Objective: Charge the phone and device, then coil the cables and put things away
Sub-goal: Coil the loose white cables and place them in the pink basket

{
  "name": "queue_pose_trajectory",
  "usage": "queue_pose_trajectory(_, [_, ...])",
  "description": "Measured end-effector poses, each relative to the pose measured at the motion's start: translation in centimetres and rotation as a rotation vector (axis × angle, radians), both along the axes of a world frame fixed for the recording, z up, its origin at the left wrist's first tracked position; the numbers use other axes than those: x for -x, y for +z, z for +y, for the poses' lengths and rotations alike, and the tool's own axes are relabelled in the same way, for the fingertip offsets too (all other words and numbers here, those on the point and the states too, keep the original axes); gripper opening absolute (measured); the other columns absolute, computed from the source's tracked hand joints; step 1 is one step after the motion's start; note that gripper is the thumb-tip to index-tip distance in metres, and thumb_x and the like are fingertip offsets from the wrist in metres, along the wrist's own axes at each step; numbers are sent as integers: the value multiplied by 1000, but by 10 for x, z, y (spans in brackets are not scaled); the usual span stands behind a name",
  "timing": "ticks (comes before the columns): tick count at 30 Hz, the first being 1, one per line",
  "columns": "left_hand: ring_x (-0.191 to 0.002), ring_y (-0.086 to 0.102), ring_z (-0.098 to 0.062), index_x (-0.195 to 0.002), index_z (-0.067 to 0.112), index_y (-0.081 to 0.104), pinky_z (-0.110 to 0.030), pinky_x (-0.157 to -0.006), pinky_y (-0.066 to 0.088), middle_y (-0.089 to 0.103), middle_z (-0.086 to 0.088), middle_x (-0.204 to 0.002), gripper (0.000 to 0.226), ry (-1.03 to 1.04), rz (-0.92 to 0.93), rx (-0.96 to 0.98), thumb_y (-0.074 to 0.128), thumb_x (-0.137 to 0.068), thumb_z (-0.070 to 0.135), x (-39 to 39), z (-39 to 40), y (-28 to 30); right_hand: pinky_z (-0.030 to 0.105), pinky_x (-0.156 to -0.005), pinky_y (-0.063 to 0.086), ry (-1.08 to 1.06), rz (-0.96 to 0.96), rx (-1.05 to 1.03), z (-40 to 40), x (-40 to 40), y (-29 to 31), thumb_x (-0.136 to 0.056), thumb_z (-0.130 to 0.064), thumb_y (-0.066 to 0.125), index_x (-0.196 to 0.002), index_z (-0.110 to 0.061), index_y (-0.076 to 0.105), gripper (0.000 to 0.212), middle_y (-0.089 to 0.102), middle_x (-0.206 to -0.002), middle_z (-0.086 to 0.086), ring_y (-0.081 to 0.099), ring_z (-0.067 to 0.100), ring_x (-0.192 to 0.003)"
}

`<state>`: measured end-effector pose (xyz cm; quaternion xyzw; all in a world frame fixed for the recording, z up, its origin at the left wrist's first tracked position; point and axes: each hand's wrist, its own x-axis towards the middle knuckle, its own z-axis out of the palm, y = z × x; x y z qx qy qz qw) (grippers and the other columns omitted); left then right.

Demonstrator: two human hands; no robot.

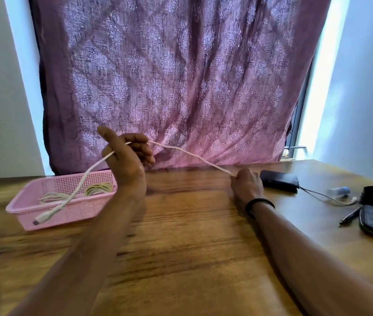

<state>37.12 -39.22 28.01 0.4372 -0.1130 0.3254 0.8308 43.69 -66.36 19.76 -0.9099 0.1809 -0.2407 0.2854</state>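
Above the wooden table [181, 236], the right hand [247, 185] pinches the white cable [190, 153], which rises to the raised left hand [126, 153], fingers curled round it; its plug end dangles over the pink basket [33, 208] beside the curtain [169, 76].
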Motion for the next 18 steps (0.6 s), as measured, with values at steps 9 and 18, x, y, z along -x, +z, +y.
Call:
queue_pose_trajectory(9, [-41, 60, -21, -73, 5, 65, -22, -39, 46, 64, -7, -52, 68, 144, -29, -176, 27, -109, 48, -9, -4, -11, 42, -98, 49, 172, -509, -1014, -2, 9, 36, -111, -52, 27, -93, -2, 72, 70, 69, -112, 30, 63, 33, -99])
queue_pose_trajectory(18, [-96, 72, -17, -135, 13, 59, -40, -91, 57, 74, -4, -111, 44, 404, -37, -948, 69, -92, 13, -36, -17, -53, 55, -110, 50, 711, -339, -539, 43, 10, 38, -103, -67, 34, -79, -14, 81, 75, 80, -106, 10, 68, 23, -122])
